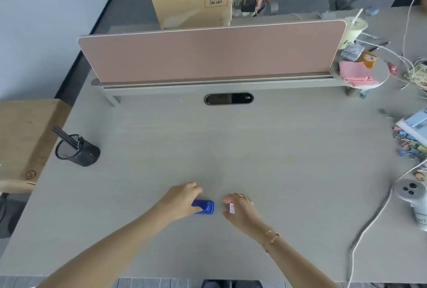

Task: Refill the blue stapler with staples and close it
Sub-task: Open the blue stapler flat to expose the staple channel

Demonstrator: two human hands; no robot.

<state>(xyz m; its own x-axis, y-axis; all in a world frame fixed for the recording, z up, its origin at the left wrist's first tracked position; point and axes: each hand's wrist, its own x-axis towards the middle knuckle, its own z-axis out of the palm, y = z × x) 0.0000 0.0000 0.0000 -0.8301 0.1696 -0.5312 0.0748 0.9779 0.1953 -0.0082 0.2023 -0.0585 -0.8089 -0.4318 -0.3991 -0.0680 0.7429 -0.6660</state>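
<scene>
A small blue stapler (204, 207) lies flat on the grey desk (231, 149) near the front edge. My left hand (182, 198) rests on its left end, with fingers curled over it. Just to the right, my right hand (240, 207) holds a small white and red staple box (232, 208) between thumb and fingers, close to the desk surface. A narrow gap separates the box from the stapler. I cannot tell from here whether the stapler is open or shut.
A black mesh pen cup (77, 150) lies tipped at the left. A pink divider panel (208, 54) runs along the back. Coloured clips (409, 143), papers, a grey controller (412, 193) and a white cable (369, 223) crowd the right side. A person with a phone sits behind the divider.
</scene>
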